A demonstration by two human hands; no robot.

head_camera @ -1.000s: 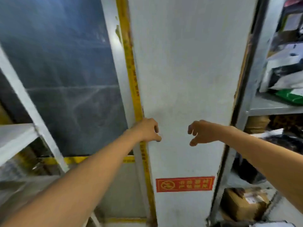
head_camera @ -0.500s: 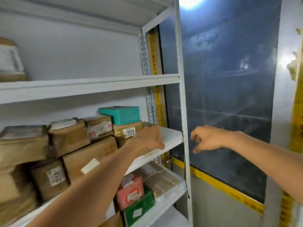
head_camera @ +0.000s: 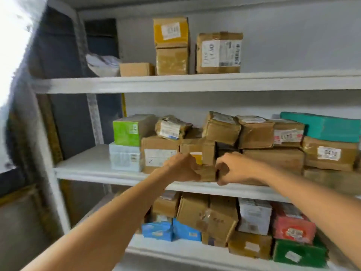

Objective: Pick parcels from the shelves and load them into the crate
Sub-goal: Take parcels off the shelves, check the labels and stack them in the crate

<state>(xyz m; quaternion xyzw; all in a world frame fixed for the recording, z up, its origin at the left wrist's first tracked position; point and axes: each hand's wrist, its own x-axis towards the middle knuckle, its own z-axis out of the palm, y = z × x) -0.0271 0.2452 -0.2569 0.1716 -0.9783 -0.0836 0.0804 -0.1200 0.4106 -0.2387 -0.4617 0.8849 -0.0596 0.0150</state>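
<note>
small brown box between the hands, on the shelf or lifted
On the shelf: the small brown box sits at the front of the middle shelf, between the left hand and right hand. Grip: cannot tell.

White metal shelving point(head_camera: 195, 83) against a pale wall point(head_camera: 297, 45)

All labels point(head_camera: 329, 153) on parcels point(head_camera: 218, 52): print + handwritten nos too blurred, nothing legible.

The left grip point(head_camera: 180, 168) and right grip point(head_camera: 234, 169) hide most of a small brown parcel point(head_camera: 207, 174). The teal box point(head_camera: 322, 128) is cut by the right edge.
</note>
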